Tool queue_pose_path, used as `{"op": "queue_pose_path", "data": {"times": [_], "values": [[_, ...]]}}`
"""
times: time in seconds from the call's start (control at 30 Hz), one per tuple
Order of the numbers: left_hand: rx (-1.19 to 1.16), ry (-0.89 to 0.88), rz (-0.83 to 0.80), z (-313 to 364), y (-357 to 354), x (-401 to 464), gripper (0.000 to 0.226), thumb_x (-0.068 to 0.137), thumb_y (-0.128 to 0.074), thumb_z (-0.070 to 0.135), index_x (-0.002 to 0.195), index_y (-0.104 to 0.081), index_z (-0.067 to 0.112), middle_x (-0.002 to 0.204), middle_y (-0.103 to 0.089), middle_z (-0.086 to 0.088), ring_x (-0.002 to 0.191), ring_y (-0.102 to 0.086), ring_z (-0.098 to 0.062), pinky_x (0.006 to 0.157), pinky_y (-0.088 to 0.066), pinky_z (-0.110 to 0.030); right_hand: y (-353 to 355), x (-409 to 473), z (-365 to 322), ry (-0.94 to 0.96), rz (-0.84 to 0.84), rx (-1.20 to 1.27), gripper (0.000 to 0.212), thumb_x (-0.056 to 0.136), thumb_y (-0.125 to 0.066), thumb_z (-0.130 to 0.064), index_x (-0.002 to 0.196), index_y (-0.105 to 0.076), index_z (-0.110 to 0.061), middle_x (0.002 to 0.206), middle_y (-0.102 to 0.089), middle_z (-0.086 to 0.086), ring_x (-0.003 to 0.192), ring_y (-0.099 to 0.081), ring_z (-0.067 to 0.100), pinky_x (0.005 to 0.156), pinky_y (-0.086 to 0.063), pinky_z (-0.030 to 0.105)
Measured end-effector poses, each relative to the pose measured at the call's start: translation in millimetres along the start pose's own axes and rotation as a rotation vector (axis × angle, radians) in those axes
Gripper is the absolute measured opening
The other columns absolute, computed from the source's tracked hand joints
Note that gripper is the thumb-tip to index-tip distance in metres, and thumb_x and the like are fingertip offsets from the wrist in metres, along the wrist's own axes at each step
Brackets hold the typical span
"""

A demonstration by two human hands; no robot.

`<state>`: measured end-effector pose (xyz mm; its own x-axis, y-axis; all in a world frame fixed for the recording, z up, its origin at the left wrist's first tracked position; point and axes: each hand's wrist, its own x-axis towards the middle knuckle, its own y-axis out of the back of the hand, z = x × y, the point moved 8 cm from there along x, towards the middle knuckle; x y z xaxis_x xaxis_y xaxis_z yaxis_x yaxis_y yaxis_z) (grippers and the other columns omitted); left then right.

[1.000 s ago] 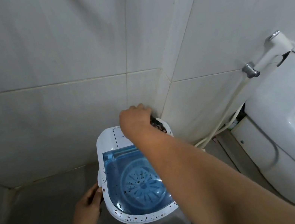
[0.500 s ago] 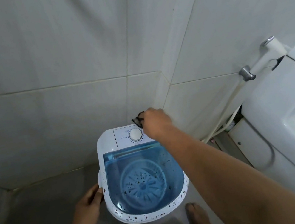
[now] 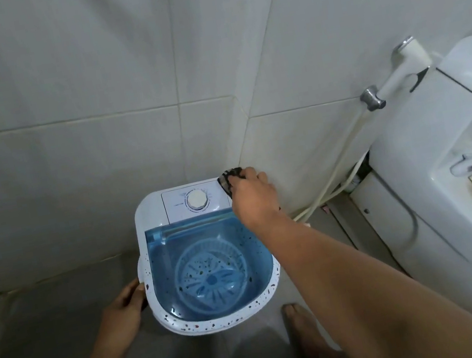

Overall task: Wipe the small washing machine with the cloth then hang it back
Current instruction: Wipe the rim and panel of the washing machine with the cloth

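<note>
Head view: right hand clenches the cloth on the washing machine's back corner for wiping, left hand gripping its side to steady it.

Both my arms reach forward and down, bare to the elbow.

My right hand is stretched out far ahead, back of the hand up, knuckles bent, fingers curled closed around a dark cloth that pokes out past them. The right forearm runs long and straight from the lower right corner up to that hand. My left hand sits lower and nearer, on the left, thumb side up, its fingers wrapped on the side rim of the washing machine. The left forearm comes in from the bottom edge. My bare right foot shows beneath the right arm.
</note>
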<state>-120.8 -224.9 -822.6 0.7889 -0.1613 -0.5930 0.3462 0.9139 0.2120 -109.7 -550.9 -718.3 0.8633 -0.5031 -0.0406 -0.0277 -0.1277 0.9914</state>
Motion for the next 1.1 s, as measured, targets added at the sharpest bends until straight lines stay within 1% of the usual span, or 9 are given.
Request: {"op": "queue_pose_path", "data": {"times": [0.2,0.33,0.5,0.67,0.77,0.83,0.93,1.0,1.1], "values": [[0.002,0.021,-0.002,-1.6,-0.1,0.1,0.030,0.100,-0.051,0.030,0.129,-0.060,0.027,0.107,-0.068,-0.006,0.107,-0.061,-0.021,0.095,-0.045,-0.042,-10.3,-73.5,14.8,0.213,0.094,0.020,0.043,0.093,-0.059,-0.016,0.134,-0.062,-0.027,0.133,-0.055,0.006,0.105,-0.052,0.032,0.083,-0.052,0.047],[0.021,0.025,0.012,-5.3,2.2,0.4,0.033,0.099,-0.052,0.035,0.130,-0.060,0.029,0.117,-0.070,-0.008,0.110,-0.063,-0.023,0.098,-0.046,-0.044,-13.9,-75.6,19.1,0.226,0.128,0.008,0.041,0.092,-0.061,-0.017,0.132,-0.065,-0.026,0.131,-0.059,0.006,0.101,-0.055,0.031,0.078,-0.052,0.046],[0.031,0.055,0.001,-1.0,1.5,0.6,0.025,0.100,-0.050,0.034,0.124,-0.058,0.034,0.110,-0.068,-0.007,0.102,-0.062,-0.022,0.087,-0.045,-0.041,-7.4,-29.1,3.8,0.118,0.063,0.023,0.049,0.095,-0.052,-0.009,0.141,-0.055,-0.025,0.142,-0.047,0.008,0.115,-0.046,0.033,0.089,-0.047,0.047],[0.070,0.073,-0.013,-4.2,3.2,4.5,0.036,0.099,-0.051,0.037,0.134,-0.057,0.030,0.113,-0.067,-0.005,0.109,-0.060,-0.023,0.096,-0.044,-0.046,-4.6,0.1,13.1,-0.026,0.013,0.164,0.040,0.098,-0.046,-0.010,0.132,-0.060,-0.025,0.130,-0.053,0.008,0.113,-0.048,0.033,0.087,-0.046,0.042],[0.060,0.069,-0.012,-3.5,2.2,2.4,0.036,0.100,-0.050,0.035,0.135,-0.056,0.028,0.112,-0.068,-0.006,0.104,-0.061,-0.022,0.089,-0.045,-0.042,-8.4,-8.9,23.8,-0.059,-0.011,0.240,0.036,0.098,-0.045,-0.014,0.128,-0.064,-0.025,0.127,-0.056,0.007,0.109,-0.052,0.034,0.089,-0.050,0.043],[0.049,0.067,-0.010,-3.2,2.2,0.6,0.036,0.100,-0.049,0.035,0.135,-0.056,0.029,0.112,-0.069,-0.006,0.100,-0.062,-0.021,0.082,-0.045,-0.038,-13.5,-18.3,42.6,-0.138,-0.026,0.306,0.033,0.097,-0.043,-0.024,0.118,-0.068,-0.023,0.115,-0.062,0.009,0.102,-0.059,0.035,0.087,-0.054,0.043],[0.030,0.070,-0.007,-4.0,2.4,0.5,0.033,0.099,-0.050,0.036,0.131,-0.058,0.031,0.116,-0.069,-0.006,0.106,-0.061,-0.021,0.089,-0.045,-0.040,-21.7,-40.1,78.8,-0.247,-0.089,0.310,0.031,0.093,-0.043,-0.027,0.098,-0.073,-0.021,0.094,-0.068,0.008,0.086,-0.067,0.032,0.077,-0.057,0.037],[0.019,0.068,-0.010,-4.1,1.3,-0.3,0.033,0.099,-0.050,0.037,0.130,-0.059,0.031,0.116,-0.068,-0.006,0.107,-0.061,-0.022,0.090,-0.045,-0.041,-28.2,-55.5,90.7,-0.229,-0.130,0.257,0.029,0.098,-0.045,-0.018,0.103,-0.073,-0.020,0.100,-0.062,0.006,0.091,-0.065,0.030,0.078,-0.054,0.035],[-0.001,0.056,-0.006,-3.1,-0.3,0.3,0.032,0.099,-0.051,0.036,0.130,-0.060,0.029,0.115,-0.067,-0.007,0.108,-0.061,-0.022,0.090,-0.044,-0.041,-20.9,-60.4,86.7,-0.179,0.041,0.311,0.031,0.103,-0.045,-0.019,0.120,-0.070,-0.018,0.117,-0.060,0.010,0.103,-0.062,0.032,0.092,-0.053,0.040]]}}
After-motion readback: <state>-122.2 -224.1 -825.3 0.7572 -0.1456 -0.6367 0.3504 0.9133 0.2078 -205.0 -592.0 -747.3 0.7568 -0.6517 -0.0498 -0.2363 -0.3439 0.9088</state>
